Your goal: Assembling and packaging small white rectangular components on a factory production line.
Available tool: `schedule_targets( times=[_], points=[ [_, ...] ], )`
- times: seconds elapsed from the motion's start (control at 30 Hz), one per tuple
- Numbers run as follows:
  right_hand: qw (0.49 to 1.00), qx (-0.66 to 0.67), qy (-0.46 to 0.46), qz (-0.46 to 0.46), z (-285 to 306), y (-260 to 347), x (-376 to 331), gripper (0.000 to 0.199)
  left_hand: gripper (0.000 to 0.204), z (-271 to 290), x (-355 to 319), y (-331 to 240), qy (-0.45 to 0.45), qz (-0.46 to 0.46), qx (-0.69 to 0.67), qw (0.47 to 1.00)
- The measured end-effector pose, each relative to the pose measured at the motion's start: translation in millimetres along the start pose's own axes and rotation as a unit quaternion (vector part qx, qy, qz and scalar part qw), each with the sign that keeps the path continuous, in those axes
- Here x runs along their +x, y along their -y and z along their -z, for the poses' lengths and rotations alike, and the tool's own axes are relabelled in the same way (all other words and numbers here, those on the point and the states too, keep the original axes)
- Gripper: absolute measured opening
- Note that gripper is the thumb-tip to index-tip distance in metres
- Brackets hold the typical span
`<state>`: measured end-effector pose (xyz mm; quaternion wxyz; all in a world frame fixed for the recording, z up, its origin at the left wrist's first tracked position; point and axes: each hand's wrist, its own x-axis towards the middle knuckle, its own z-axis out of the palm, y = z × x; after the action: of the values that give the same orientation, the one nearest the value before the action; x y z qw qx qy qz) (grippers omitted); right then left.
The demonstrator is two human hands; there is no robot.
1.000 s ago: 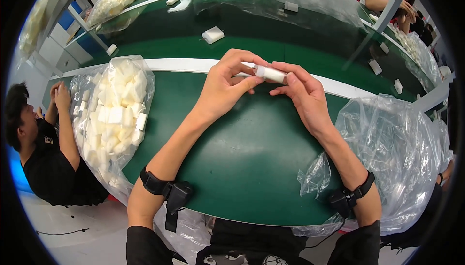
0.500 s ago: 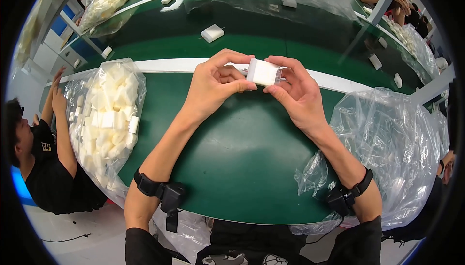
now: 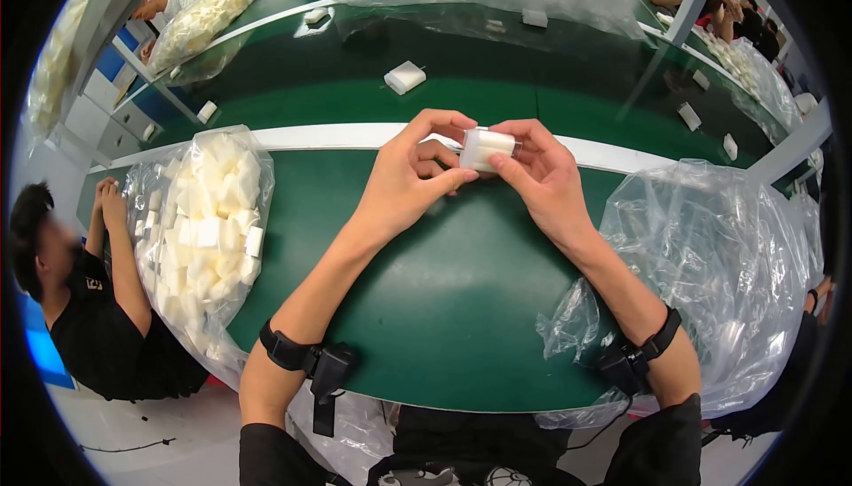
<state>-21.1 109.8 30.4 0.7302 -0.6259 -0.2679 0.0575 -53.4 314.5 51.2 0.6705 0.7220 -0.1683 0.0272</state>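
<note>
Item: small white block (image 3: 486,149), held over the green table (image 3: 444,326) just short of the white stripe (image 3: 311,135) that crosses it.

Grip: we see our left hand (image 3: 404,189) with thumb and forefinger narrowed onto the block's left end, and our right hand (image 3: 541,180) with fingertips closed on its right end and underside. Both hold the one piece; neither palm touches it.

Risks, as we judge them: the hold is by fingertips alone, so a small slip or uneven squeeze could let the block drop to the table and roll toward the stripe. The empty clear bag (image 3: 710,282) to the right of the block lies slack and could slide off the table's near edge if an elbow catches it.

Hard to make out: the block's near face is covered by fingers; whether it carries a clear wrapper we cannot tell. The filled bag of white blocks (image 3: 209,229), left of the block, blurs its contents together. Another loose block (image 3: 405,77) lies beyond the stripe.
</note>
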Motion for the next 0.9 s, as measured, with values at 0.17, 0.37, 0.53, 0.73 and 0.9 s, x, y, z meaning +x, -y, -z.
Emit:
schedule_targets(
  times=[0.17,0.37,0.53,0.73,0.9],
  points=[
    [1.0,0.007,-0.012,-0.015,0,1,0,0.025,0.031,2,1,-2,-0.033,0.004,-0.011,0.999],
    [1.0,0.018,-0.013,0.0,-1,0,2,0.024,0.024,6,-2,-2,-0.062,0.007,0.001,0.998],
    [1.0,-0.004,-0.015,-0.007,-4,-2,1,0.025,0.021,9,-3,-4,-0.059,0.049,0.011,0.997],
    [0.999,-0.032,-0.011,0.004,-4,-3,0,0.022,0.01,15,-2,0,-0.007,-0.024,0.049,0.998],
    [0.999,-0.043,0.013,-0.013,-6,-2,2,0.022,0.009,23,-2,0,0.015,0.032,0.012,0.999]
  ],
)
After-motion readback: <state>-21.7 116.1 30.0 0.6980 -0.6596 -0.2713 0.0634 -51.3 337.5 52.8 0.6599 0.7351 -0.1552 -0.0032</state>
